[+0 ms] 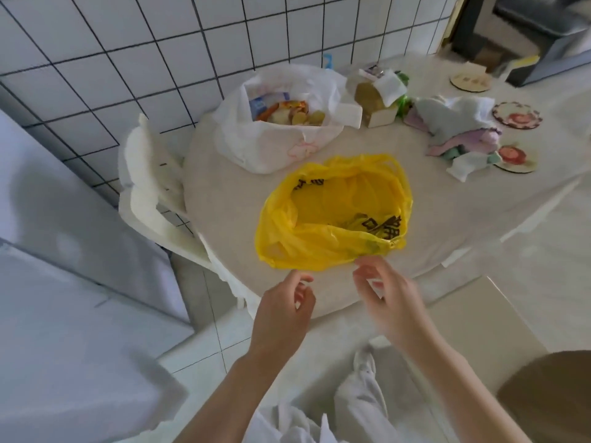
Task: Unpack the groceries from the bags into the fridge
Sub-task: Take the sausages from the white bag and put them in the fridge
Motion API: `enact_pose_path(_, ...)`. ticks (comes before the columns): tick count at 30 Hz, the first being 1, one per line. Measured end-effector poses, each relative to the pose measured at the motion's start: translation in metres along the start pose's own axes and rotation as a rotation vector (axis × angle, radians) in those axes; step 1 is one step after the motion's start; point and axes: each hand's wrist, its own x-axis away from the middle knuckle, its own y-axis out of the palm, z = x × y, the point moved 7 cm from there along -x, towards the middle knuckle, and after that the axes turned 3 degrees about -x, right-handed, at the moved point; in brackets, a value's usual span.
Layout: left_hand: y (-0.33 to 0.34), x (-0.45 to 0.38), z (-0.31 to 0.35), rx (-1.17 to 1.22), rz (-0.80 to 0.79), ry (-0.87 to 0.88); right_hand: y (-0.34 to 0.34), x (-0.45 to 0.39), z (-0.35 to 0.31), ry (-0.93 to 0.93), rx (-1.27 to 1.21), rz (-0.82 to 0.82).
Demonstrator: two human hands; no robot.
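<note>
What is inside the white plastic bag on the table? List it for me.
The white plastic bag stands open. At its mouth show orange-and-yellow snack packets and a blue-and-white packet. Anything lower down is hidden by these and by the bag's walls.

Both hands empty, loosely curled, near yellow bag (332, 215) rim; white bag (278, 123) behind.

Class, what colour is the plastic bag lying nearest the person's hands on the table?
Yellow, with dark printed characters: the yellow bag, seen in the head view.
</note>
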Motion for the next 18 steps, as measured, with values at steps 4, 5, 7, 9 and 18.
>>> enact_pose_path(4, 0.02, -0.047, 0.014, 0.032, 0.095, -0.062, -0.014, -0.057, 0.021, -0.031, -0.021, -0.088)
enact_pose_path(5, 0.026, -0.058, 0.02, 0.035, 0.115, -0.079, -0.02, -0.072, 0.026, -0.037, -0.02, -0.109)
enact_pose_path(7, 0.037, -0.081, 0.032, 0.049, 0.145, -0.122, -0.032, -0.102, 0.037, -0.042, -0.007, -0.153)
enact_pose_path(9, 0.047, -0.103, 0.044, 0.065, 0.169, -0.155, -0.043, -0.131, 0.047, -0.049, 0.003, -0.209)
enact_pose_path(18, 0.045, -0.194, 0.068, -0.014, 0.276, -0.228, -0.059, -0.257, 0.065, -0.167, 0.078, -0.34)
